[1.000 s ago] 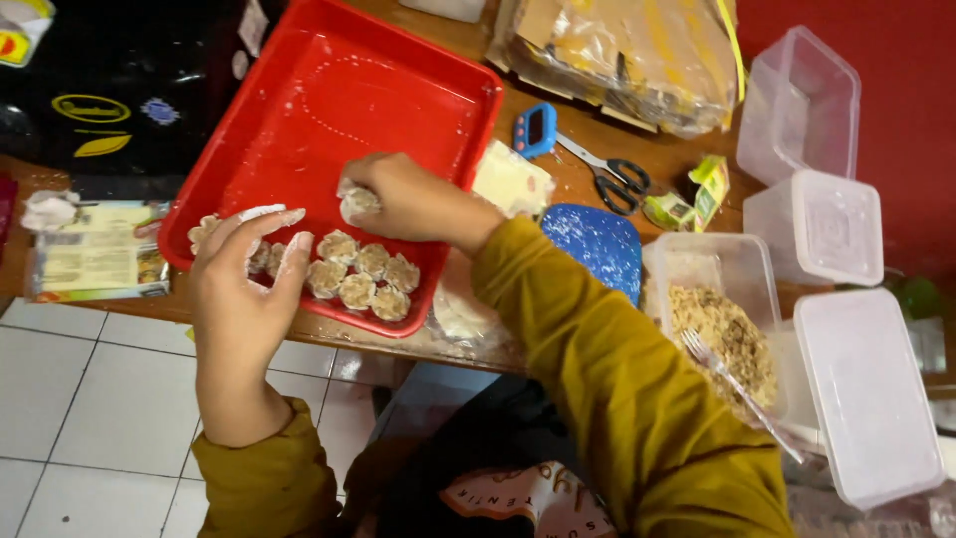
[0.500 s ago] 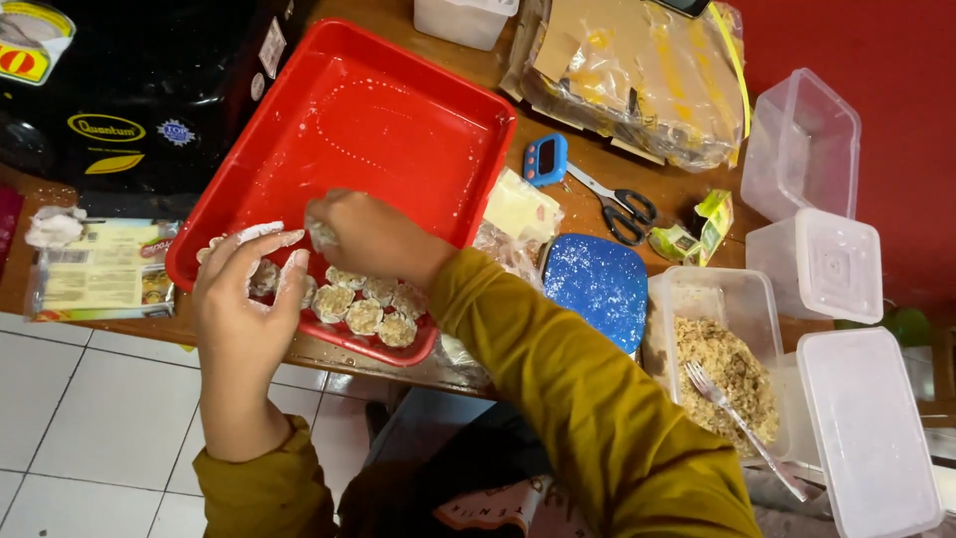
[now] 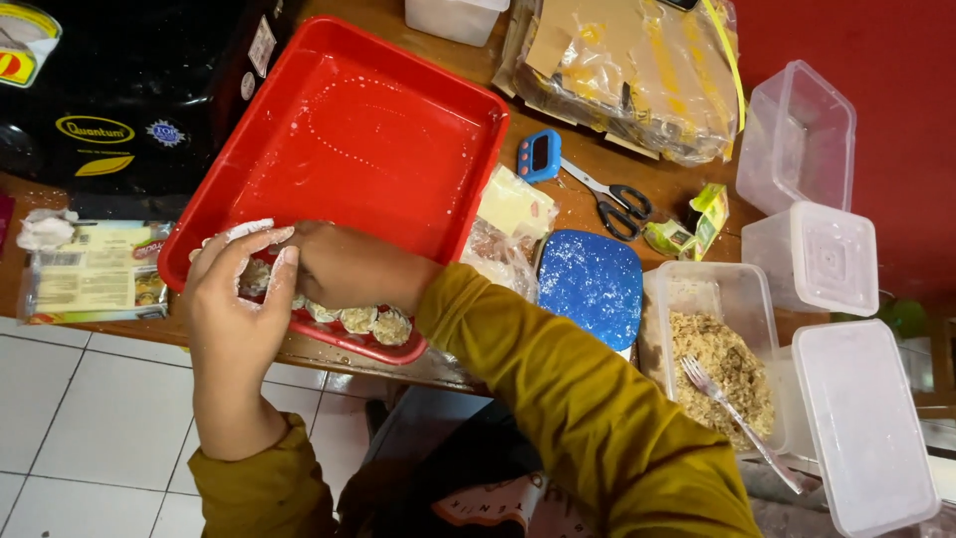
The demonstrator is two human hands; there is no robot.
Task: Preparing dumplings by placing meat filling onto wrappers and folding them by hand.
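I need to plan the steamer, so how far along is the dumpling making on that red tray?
Done: a few filled dumplings sit along the near edge of the red tray. In hand: the left hand and right hand meet over that row, what they hold hidden. Left: most of the tray is bare, and filling remains in the clear tub.

Most dumplings (image 3: 360, 320) hidden behind both hands, right-hand (image 3: 344, 267) grip on them indistinct.

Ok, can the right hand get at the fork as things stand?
Probably yes. The fork lies uncovered in the open filling tub, beside the right forearm, but the right hand is now over the dumplings in the red tray.
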